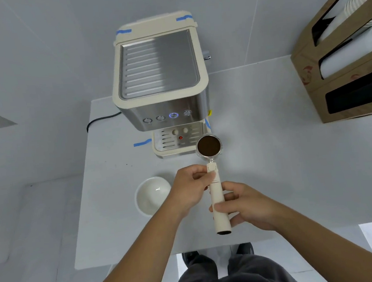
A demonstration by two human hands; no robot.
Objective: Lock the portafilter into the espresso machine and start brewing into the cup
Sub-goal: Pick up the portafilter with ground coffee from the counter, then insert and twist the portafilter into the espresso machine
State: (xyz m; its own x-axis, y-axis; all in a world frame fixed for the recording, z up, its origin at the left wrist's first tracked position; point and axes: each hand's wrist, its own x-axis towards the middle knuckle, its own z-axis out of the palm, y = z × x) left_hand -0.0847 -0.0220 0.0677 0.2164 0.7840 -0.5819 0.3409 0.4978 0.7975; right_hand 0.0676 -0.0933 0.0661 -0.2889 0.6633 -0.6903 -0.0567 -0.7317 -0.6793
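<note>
White table (271,155), portafilter (214,183) between hands.

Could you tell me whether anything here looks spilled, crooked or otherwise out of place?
Only small things: dark specks lie on the table left of the drip tray. Nothing looks damaged.

Espresso machine (159,75): cream casing, brushed silver top plate with ribbed lines, silver front panel; one button (173,115) ringed in blue light. Blue tape strips (142,142) at its corners. Drip tray (178,139): silver, slotted, with a red dot. Portafilter (211,161): cream handle, silver basket, dark brown grounds. Cup (152,194): white. Table (271,155): pale grey. Cable (102,120): black. Cardboard dispenser (342,59): brown, red print.
</note>
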